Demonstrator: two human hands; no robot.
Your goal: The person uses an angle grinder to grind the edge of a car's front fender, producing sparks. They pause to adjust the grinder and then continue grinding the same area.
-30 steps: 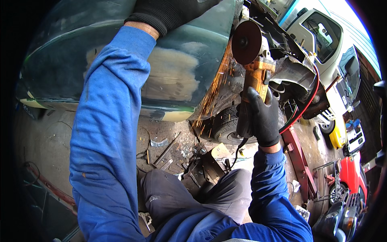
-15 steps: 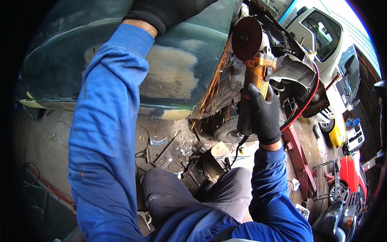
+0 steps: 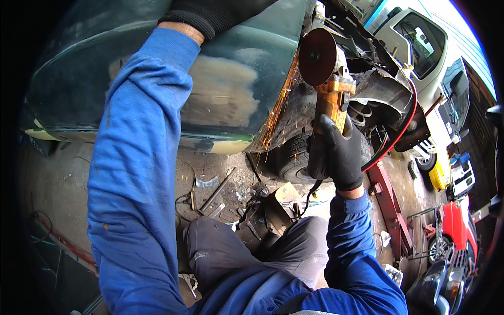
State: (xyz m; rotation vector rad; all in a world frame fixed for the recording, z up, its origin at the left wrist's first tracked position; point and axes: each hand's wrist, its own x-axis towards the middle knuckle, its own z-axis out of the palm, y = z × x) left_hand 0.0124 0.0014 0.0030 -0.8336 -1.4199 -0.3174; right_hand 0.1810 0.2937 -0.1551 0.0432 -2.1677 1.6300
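Note:
My right hand (image 3: 345, 155), in a black glove, is closed around the body of a yellow-orange angle grinder (image 3: 334, 94). The grinder points upward, its dark reddish-brown disc (image 3: 317, 56) at the rear edge of a dark green car panel (image 3: 252, 37). Orange sparks (image 3: 281, 113) stream down from that edge. At the top of the view my left hand (image 3: 220, 13), also black-gloved, lies against the panel. Its fingers are mostly cut off by the frame, so their grip is hidden. A beige sanded patch (image 3: 223, 97) shows on the panel near my left forearm.
Torn metal bodywork (image 3: 383, 86) hangs right of the grinder, above a tyre (image 3: 294, 160). A red hose (image 3: 401, 134) curves past my right wrist. A dark red metal beam (image 3: 391, 212) stands at right. Metal scraps and a cut-open box (image 3: 278, 210) litter the floor before my knees.
The grinder and my right hand have shifted slightly down and left along the panel edge. Sparks keep falling. My left hand has moved very slightly left.

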